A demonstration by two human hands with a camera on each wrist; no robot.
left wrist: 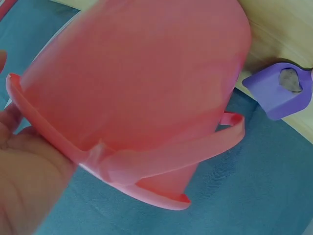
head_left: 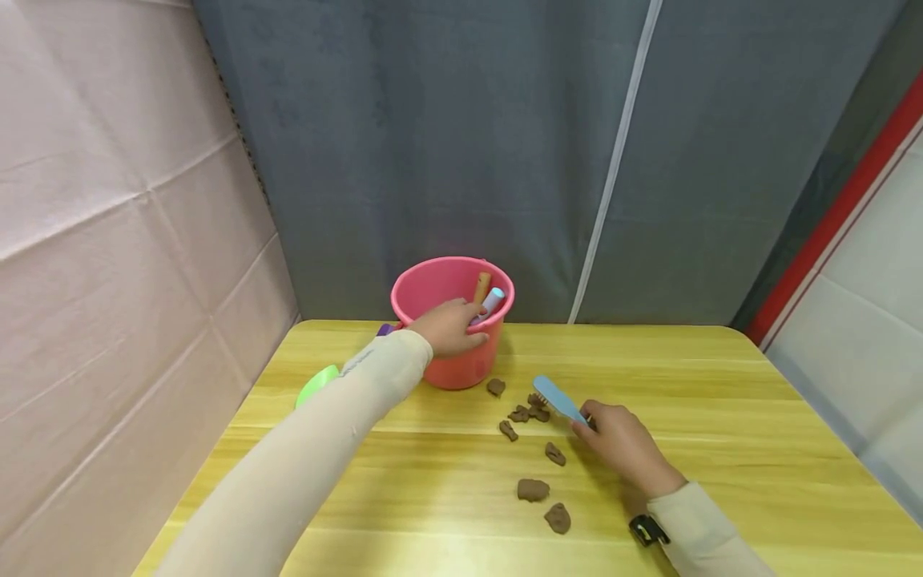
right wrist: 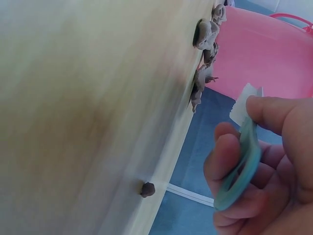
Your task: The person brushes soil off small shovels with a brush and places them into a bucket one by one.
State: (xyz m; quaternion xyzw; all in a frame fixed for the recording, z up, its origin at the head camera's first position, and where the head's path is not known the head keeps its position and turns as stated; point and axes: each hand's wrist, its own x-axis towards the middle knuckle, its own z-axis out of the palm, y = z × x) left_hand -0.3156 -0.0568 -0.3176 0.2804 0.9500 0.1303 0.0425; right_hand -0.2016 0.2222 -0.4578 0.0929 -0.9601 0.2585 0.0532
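Observation:
A pink bucket (head_left: 461, 370) stands at the table's back, with a wooden handle (head_left: 482, 287) and a pale lilac handle with a light-blue end (head_left: 493, 300) sticking out. My left hand (head_left: 449, 327) reaches over its rim, fingers loosely spread beside these handles; I see no firm grip. The left wrist view shows the bucket's side and strap handle (left wrist: 176, 154). My right hand (head_left: 622, 439) grips a small light-blue brush (head_left: 558, 398), its bristled head near several brown clay-like lumps (head_left: 533, 490). In the right wrist view, fingers and thumb curl round the brush's looped handle (right wrist: 239, 178).
A purple scoop (left wrist: 274, 95) lies left of the bucket, mostly hidden by my arm in the head view. Nearer on the left is a bright green object (head_left: 316, 386), partly covered by my sleeve. A grey curtain (head_left: 433, 144) hangs behind the wood-grain table (head_left: 671, 377).

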